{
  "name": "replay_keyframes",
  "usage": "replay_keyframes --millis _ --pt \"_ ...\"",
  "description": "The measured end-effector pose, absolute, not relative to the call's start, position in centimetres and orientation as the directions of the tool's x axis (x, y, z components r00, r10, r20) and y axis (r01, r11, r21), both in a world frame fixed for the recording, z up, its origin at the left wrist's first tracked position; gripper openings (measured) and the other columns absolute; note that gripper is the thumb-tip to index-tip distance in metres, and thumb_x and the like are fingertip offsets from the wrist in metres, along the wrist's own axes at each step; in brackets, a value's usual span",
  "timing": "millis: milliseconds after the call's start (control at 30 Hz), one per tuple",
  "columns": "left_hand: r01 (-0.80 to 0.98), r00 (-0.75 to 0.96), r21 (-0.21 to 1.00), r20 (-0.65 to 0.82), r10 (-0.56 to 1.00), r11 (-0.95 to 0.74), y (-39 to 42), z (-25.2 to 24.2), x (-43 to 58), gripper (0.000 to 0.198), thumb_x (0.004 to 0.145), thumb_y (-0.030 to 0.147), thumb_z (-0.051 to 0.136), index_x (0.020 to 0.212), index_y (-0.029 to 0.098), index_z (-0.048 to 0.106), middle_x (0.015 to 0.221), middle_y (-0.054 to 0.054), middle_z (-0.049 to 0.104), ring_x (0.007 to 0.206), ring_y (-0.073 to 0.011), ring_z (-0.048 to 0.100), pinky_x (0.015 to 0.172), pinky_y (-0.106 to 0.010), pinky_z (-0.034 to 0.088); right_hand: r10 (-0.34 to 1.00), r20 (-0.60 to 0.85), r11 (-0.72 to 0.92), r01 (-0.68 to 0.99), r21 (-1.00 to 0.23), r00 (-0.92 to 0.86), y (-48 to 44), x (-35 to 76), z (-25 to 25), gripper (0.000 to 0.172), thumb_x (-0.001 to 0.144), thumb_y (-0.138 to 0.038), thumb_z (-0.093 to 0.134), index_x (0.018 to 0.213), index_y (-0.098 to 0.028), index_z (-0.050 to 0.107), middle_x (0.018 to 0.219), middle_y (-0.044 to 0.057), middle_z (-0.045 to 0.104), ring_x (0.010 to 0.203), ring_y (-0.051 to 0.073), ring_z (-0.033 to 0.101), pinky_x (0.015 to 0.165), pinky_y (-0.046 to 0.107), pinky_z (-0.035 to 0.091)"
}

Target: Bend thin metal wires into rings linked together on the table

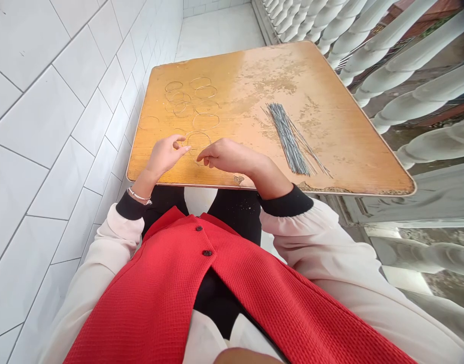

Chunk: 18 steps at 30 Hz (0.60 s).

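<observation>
A thin wire ring point(199, 133) is at the near left part of the table, between my two hands. My left hand point(165, 155) is at its left side, with thumb and curled fingers at the wire. From the right, my right hand point(229, 155) has its fingers bent down and closed on the ring's near side; the exact grip is hard to see. Just beyond lies another wire ring point(206, 114), with several more thin rings point(174, 83) spread toward the far left, some overlapping. To the right of my right hand lies a bundle of straight grey wires point(288, 141).
The wooden table point(250, 126) has a worn, peeling surface and a chipped near edge. A white tiled wall point(65, 111) runs close along the left. A white balustrade point(406, 91) stands on the right. My knees are under the table's near edge.
</observation>
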<state>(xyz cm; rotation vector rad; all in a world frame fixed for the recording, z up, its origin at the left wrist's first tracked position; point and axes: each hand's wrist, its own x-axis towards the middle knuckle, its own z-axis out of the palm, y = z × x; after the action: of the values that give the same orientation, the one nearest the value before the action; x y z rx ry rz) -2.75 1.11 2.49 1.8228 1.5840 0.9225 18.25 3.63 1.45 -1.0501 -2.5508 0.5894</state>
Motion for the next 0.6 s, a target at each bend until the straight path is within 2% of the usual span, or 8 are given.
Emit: replay_keyframes --millis 67,167,233,300,400,467,533,600 --pt "0.661 0.135 0.716 0.179 0.975 -0.223 1.4 3.1 -2.4 0.027 0.081 0.024 0.074 0.107 0.017 0.074 0.092 -0.005 0.07 0.089 -0.0188 0.063 0.093 -0.034 0.047 0.695 0.099 0.66 0.577 -0.482 -0.713 3.9 18.1 2.1 0.035 0.073 0.0 0.056 0.08 -0.025 0.08 0.058 -0.002 0.067 0.054 0.015 0.058 0.063 0.031 0.044" --pt "0.687 0.174 0.646 0.297 0.939 -0.332 1.5 3.6 -1.8 0.037 0.08 0.015 0.073 0.117 0.019 0.07 0.114 -0.008 0.068 0.105 -0.0226 0.063 0.1 -0.035 0.045 0.663 0.064 0.668 0.55 -0.501 -0.746 4.3 18.0 2.7 0.036 0.071 0.002 0.058 0.076 -0.026 0.079 0.056 -0.004 0.066 0.052 0.013 0.056 0.063 0.03 0.043" --pt "0.697 0.223 0.59 0.36 0.906 -0.406 1.5 3.9 -1.5 0.043 0.081 0.012 0.071 0.122 0.022 0.068 0.13 -0.009 0.062 0.11 -0.0237 0.062 0.1 -0.036 0.045 0.648 0.056 0.673 0.536 -0.51 -0.76 4.7 18.0 2.9 0.034 0.07 0.002 0.061 0.073 -0.026 0.079 0.057 -0.004 0.068 0.052 0.013 0.056 0.061 0.03 0.042" --pt "0.711 0.341 0.506 0.358 0.869 -0.488 1.6 4.2 -1.2 0.036 0.085 0.014 0.067 0.119 0.024 0.069 0.137 -0.009 0.058 0.108 -0.0241 0.062 0.096 -0.037 0.046 0.62 0.06 0.695 0.513 -0.504 -0.782 5.0 18.1 2.9 0.031 0.071 0.0 0.062 0.072 -0.027 0.079 0.059 -0.004 0.07 0.053 0.012 0.057 0.059 0.029 0.042" --pt "0.7 0.456 0.46 0.301 0.837 -0.547 1.8 4.7 -1.0 0.017 0.092 0.02 0.059 0.096 0.022 0.076 0.107 -0.008 0.069 0.097 -0.0234 0.063 0.089 -0.036 0.045 0.583 0.086 0.725 0.469 -0.504 -0.808 5.1 18.6 2.9 0.029 0.075 -0.006 0.062 0.076 -0.028 0.08 0.062 -0.005 0.071 0.055 0.012 0.059 0.059 0.028 0.044" --pt "0.649 0.413 0.55 0.325 0.851 -0.526 1.8 4.9 -1.1 0.02 0.094 0.023 0.058 0.083 0.022 0.075 0.084 -0.005 0.068 0.087 -0.0205 0.063 0.085 -0.033 0.045 0.625 0.176 0.699 0.444 -0.56 -0.761 5.0 18.9 3.0 0.027 0.081 -0.01 0.061 0.084 -0.028 0.08 0.071 -0.003 0.075 0.061 0.013 0.064 0.063 0.029 0.049" --pt "0.554 0.295 0.686 0.369 0.881 -0.473 1.7 5.0 -1.4 0.017 0.093 0.023 0.061 0.081 0.022 0.074 0.076 -0.002 0.067 0.077 -0.0159 0.061 0.08 -0.029 0.045 0.723 0.337 0.64 0.401 -0.656 -0.603 4.6 19.2 2.9 0.023 0.087 -0.018 0.061 0.096 -0.028 0.08 0.09 0.0 0.079 0.074 0.015 0.069 0.07 0.031 0.054" --pt "0.447 0.163 0.798 0.371 0.914 -0.404 1.5 4.8 -1.8 0.014 0.091 0.023 0.064 0.081 0.021 0.073 0.069 0.001 0.064 0.066 -0.0115 0.058 0.072 -0.025 0.045 0.821 0.451 0.557 0.316 -0.768 -0.35 4.0 19.2 2.5 0.022 0.091 -0.027 0.063 0.108 -0.026 0.077 0.103 0.004 0.078 0.083 0.017 0.071 0.075 0.033 0.057"
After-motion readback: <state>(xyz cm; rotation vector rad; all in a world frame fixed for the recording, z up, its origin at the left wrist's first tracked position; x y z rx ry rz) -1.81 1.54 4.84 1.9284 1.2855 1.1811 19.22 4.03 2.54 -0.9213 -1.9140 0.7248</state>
